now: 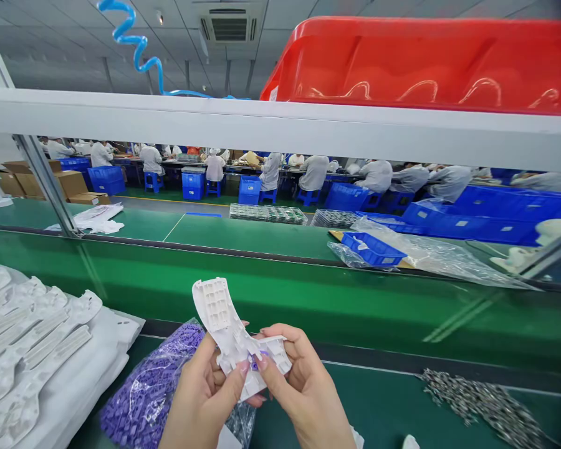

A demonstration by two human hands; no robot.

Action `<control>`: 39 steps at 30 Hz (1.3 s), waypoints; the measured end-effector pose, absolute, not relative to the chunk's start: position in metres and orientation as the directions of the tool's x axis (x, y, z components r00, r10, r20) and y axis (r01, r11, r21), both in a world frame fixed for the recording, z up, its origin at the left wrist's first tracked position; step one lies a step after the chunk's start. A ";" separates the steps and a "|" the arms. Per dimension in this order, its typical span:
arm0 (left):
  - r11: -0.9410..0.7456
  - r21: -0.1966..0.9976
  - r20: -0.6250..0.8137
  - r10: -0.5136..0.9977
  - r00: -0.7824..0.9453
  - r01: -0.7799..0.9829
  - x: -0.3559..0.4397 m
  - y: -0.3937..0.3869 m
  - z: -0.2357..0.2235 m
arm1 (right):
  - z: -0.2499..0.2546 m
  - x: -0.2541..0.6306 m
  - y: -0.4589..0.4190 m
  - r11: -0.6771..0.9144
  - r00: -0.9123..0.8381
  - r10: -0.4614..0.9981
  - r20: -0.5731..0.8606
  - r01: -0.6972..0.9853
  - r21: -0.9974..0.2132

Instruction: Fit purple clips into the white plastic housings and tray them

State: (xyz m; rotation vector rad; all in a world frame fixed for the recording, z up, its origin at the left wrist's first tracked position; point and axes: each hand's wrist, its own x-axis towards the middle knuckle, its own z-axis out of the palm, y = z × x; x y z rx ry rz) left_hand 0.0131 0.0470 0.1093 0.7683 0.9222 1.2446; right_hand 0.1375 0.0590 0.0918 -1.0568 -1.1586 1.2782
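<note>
Both my hands hold a white plastic housing part in front of me, its ribbed inner side facing me. My left hand grips its left side, fingers behind and thumb on the front. My right hand is closed on the right side, the thumb pressing at a small purple plastic piece set in the housing. Thumbs partly cover that piece. Behind my left hand lies a clear bag of purple plastic pieces.
White moulded parts lie on white sheeting at the left. A pile of small metal parts is at the right. Beyond the green belt sits a blue tray on plastic film. A red bin stands overhead; people in white work farther back.
</note>
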 end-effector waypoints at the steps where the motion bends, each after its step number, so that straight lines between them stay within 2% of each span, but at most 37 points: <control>1: 0.172 0.881 -0.156 0.985 0.074 -0.441 0.013 0.047 0.110 | 0.090 0.139 0.060 0.033 -0.062 0.997 0.042 -0.138 -0.990; 9: 0.182 0.863 -0.168 0.983 0.073 -0.471 0.012 0.048 0.113 | 0.098 0.140 0.057 0.020 -0.112 0.993 0.045 -0.209 -0.978; 18: 0.137 0.913 -0.160 0.987 -0.028 -0.383 0.016 0.054 0.107 | 0.092 0.131 0.056 0.039 -0.035 0.998 0.042 -0.081 -0.996; 25: 0.123 0.921 -0.144 0.989 -0.029 -0.371 0.015 0.059 0.103 | 0.103 0.130 0.055 -0.046 -0.022 0.999 -0.045 -0.049 -0.998; 33: 0.183 0.891 -0.154 0.983 0.104 -0.416 0.007 0.058 0.105 | 0.104 0.135 0.058 -0.061 -0.105 0.993 -0.049 -0.112 -0.992; 39: 0.253 0.871 -0.170 0.960 0.223 -0.421 0.001 0.058 0.108 | 0.108 0.145 0.059 -0.121 -0.180 0.978 -0.103 -0.091 -0.988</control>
